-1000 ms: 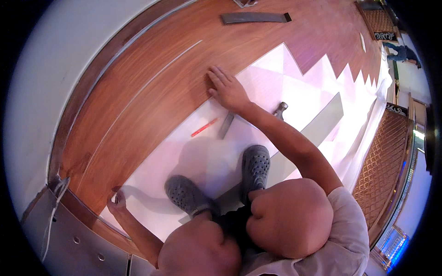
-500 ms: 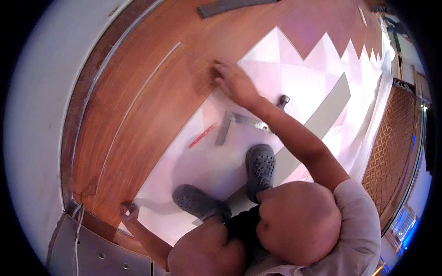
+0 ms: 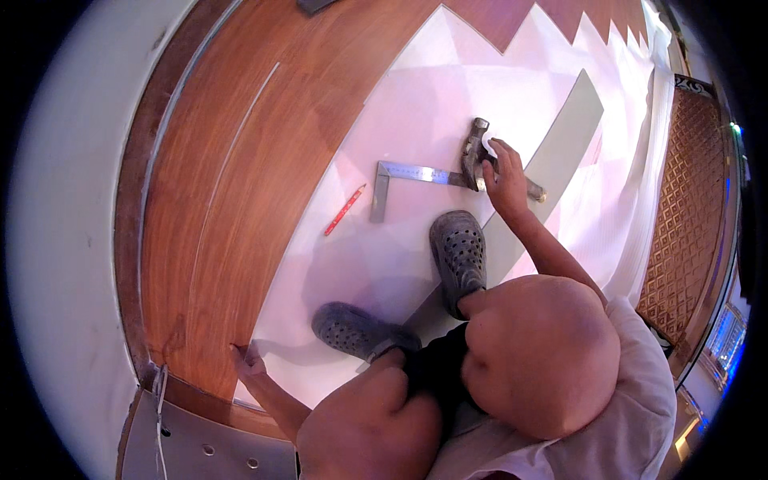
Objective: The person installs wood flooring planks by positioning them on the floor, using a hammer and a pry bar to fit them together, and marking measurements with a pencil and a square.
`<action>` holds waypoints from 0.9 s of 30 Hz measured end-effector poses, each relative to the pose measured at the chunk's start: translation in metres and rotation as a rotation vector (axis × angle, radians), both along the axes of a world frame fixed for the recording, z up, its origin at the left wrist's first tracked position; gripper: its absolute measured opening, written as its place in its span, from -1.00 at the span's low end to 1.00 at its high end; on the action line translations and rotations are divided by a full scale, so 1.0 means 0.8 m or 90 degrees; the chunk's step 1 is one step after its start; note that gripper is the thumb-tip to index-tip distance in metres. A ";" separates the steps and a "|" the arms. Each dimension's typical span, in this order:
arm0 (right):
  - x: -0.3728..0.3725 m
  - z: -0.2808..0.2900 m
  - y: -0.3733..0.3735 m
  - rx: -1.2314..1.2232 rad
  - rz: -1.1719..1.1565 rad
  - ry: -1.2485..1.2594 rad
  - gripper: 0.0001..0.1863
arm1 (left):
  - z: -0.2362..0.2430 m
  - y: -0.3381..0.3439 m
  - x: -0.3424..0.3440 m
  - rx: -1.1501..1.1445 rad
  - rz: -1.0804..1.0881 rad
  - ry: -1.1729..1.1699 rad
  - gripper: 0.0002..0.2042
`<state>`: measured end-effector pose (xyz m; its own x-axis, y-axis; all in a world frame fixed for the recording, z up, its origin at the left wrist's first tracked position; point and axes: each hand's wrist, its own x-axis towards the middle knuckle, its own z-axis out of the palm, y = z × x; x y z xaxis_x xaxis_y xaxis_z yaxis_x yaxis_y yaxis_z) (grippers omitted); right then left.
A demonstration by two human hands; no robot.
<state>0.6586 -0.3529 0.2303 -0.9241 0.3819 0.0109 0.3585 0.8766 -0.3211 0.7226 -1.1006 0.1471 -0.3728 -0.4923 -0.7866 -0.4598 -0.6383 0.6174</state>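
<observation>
My right hand [image 3: 506,182] has its fingers curled over a metal hammer [image 3: 474,148], near the head. Just left of it a metal try square [image 3: 382,188] lies on the pale sheet [image 3: 416,96], with a red pencil [image 3: 344,210] beside it. My left hand [image 3: 250,360] is low on the left, at the edge of the wood-look planks [image 3: 232,224]; its fingers are partly hidden, so I cannot tell what they hold. My two feet in grey clogs [image 3: 456,252] rest on the sheet and a long grey plank [image 3: 564,144] that runs diagonally under my right side.
A white wall [image 3: 76,176] with brown skirting curves along the left. A grey panel with holes and a white cord [image 3: 160,416] is at lower left. A dark strip [image 3: 312,5] lies at the top. A brown lattice panel [image 3: 680,208] and crumpled white sheeting run along the right.
My right hand has left the wooden planks and moved right onto the hammer. My left hand stays at the planks' lower edge. The view has shifted, so the dark strip sits higher.
</observation>
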 end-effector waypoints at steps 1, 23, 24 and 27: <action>0.004 -0.006 0.000 0.007 0.009 -0.013 -0.49 | -0.001 0.002 0.002 0.027 -0.014 0.021 -0.52; -0.110 0.028 0.041 -0.050 0.509 -0.245 -0.53 | 0.001 -0.029 0.001 0.016 -0.027 -0.089 -0.60; -0.128 0.029 0.035 -0.019 0.578 -0.209 -0.53 | -0.002 -0.031 -0.002 0.006 -0.028 -0.093 -0.59; -0.177 0.010 0.035 0.038 0.759 -0.167 -0.53 | -0.022 -0.021 -0.025 0.018 0.049 -0.211 -0.62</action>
